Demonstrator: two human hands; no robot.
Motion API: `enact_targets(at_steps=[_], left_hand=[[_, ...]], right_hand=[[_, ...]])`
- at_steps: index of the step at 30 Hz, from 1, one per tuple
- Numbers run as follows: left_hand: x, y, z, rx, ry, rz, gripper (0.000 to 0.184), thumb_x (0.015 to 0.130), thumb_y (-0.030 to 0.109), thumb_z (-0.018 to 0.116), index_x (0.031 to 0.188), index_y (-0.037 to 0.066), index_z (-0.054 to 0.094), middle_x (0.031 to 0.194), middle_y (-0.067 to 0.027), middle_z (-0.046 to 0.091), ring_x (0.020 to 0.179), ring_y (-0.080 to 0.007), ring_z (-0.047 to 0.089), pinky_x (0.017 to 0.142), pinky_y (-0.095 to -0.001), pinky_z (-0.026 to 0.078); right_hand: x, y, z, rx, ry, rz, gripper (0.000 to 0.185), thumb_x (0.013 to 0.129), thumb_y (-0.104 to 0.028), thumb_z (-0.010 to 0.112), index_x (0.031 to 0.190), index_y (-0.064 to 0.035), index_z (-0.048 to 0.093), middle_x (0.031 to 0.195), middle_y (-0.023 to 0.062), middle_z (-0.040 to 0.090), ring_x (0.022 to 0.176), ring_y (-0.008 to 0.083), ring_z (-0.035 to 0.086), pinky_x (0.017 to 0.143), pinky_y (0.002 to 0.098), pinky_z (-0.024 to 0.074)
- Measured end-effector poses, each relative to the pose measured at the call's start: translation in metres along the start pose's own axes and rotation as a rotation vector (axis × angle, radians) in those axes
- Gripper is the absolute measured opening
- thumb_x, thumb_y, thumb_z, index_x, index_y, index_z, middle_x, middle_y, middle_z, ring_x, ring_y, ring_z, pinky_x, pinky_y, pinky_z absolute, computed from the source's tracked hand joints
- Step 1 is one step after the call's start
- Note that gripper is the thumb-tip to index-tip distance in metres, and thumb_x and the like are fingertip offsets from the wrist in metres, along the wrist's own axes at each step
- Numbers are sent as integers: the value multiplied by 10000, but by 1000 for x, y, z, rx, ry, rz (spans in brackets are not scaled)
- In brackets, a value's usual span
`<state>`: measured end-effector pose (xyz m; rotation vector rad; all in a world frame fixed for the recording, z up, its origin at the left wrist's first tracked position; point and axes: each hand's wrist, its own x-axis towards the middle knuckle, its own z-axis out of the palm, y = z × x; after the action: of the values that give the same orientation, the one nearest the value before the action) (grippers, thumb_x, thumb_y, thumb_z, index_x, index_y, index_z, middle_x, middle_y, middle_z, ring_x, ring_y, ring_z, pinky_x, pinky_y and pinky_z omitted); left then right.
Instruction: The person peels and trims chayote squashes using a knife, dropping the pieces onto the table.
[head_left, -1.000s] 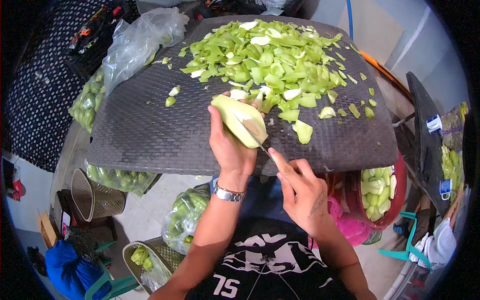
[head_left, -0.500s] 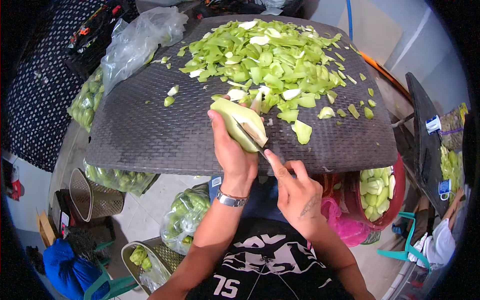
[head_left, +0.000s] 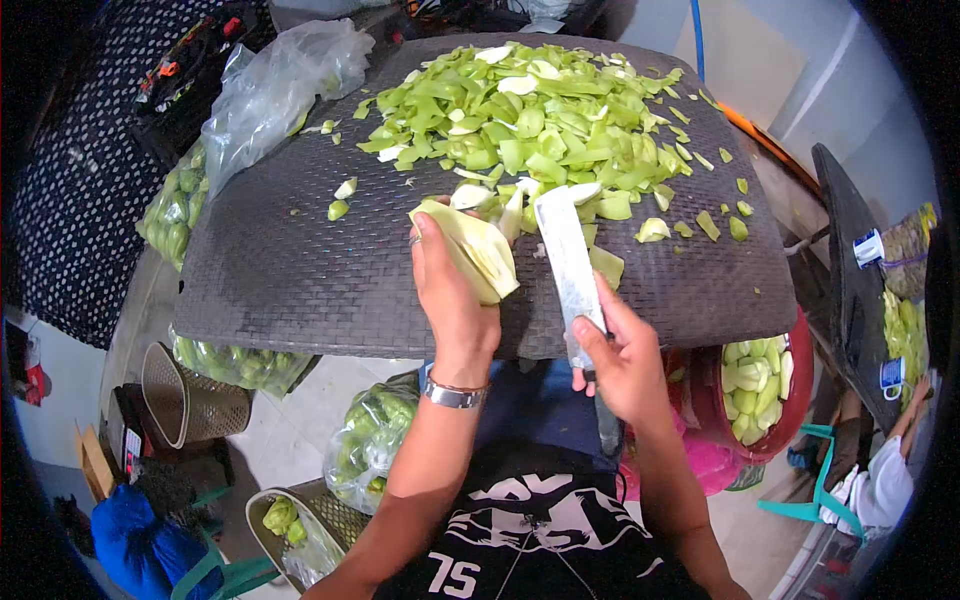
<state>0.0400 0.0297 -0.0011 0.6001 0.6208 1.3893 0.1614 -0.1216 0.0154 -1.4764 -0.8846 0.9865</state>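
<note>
In my left hand [head_left: 450,300], fingers wrapped round it, is a peeled chayote piece [head_left: 468,250], its pale cut face turned to the right. My right hand [head_left: 628,358] grips a knife [head_left: 570,265]. The broad blade stands nearly upright, to the right of the chayote and apart from it; the dark handle [head_left: 608,425] shows below the hand. Just beyond both hands, a heap of green chayote peelings [head_left: 540,120] covers the far part of the woven table [head_left: 330,265].
A red tub [head_left: 790,400] of peeled chayote pieces stands below right. Bags of whole chayotes [head_left: 370,440] sit below the table and at its left. A plastic bag [head_left: 290,85] lies on the left edge. A person [head_left: 885,475] is at far right beside another table.
The knife has come out of the chayote and swung upright to the right in my right hand. My left hand has shifted slightly left with the chayote.
</note>
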Motion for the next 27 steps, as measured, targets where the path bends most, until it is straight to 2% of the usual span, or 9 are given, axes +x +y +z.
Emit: enact_targets(at_steps=[2, 5, 8, 11, 16, 20, 24, 27], left_hand=[[6, 1, -7, -65, 6, -142, 445, 1105, 410, 488, 1342, 37, 541, 1147, -136, 678, 1014, -255, 702, 942, -416, 578], [9, 3, -5, -100, -28, -248, 384, 1102, 329, 493, 1350, 40, 542, 1192, -156, 696, 1048, -260, 706, 957, -407, 575], [3, 7, 2, -105, -42, -230, 407, 1115, 370, 443, 1352, 55, 547, 1193, -168, 707, 1069, -262, 706, 940, -411, 582], [1, 7, 3, -107, -68, -198, 445, 1122, 412, 399, 1354, 61, 546, 1170, -169, 712, 1066, -264, 706, 933, -409, 582], [1, 3, 3, -115, -83, -177, 485, 1126, 445, 373, 1371, 59, 534, 1151, -164, 714, 1049, -262, 705, 926, -400, 580], [-5, 3, 5, -81, -84, -138, 494, 1125, 449, 377, 1384, 56, 528, 1141, -157, 715, 1035, -259, 703, 924, -399, 576], [-7, 7, 5, -88, -99, -130, 489, 1125, 445, 380, 1380, 56, 529, 1130, -155, 716, 1016, -258, 703, 913, -402, 577], [-6, 9, 3, -82, -89, -122, 480, 1125, 440, 384, 1376, 55, 525, 1121, -158, 715, 1003, -259, 704, 908, -404, 579]], right_hand=[[3, -7, -5, -81, -50, -1, 548, 1020, -84, 620, 1543, -19, 470, 837, 72, 707, 537, 91, 612, 494, 262, 499], [1, -15, -2, -142, -115, -31, 556, 1017, -91, 623, 1543, -8, 463, 761, 83, 694, 529, 91, 614, 502, 273, 508], [0, -23, 3, -228, -111, -8, 560, 1012, -85, 632, 1540, -6, 463, 775, 113, 709, 525, 93, 615, 514, 282, 521], [-1, -21, 2, -198, -170, 33, 564, 1014, -90, 635, 1544, -10, 459, 768, 107, 704, 522, 89, 610, 515, 275, 520], [-8, -6, 10, -267, -103, -74, 554, 1000, -64, 638, 1528, -12, 477, 925, 219, 754, 563, 182, 680, 571, 326, 550], [-14, -10, 15, -417, -27, -141, 559, 983, -49, 651, 1518, -26, 489, 1094, 313, 704, 661, 290, 749, 626, 367, 562], [-18, -11, 16, -423, -27, -207, 563, 980, -59, 660, 1517, -38, 492, 1087, 330, 690, 716, 328, 766, 637, 370, 559], [-23, -17, 12, -421, -65, -150, 557, 980, -60, 659, 1512, -34, 496, 1081, 331, 690, 743, 350, 767, 649, 373, 561]])
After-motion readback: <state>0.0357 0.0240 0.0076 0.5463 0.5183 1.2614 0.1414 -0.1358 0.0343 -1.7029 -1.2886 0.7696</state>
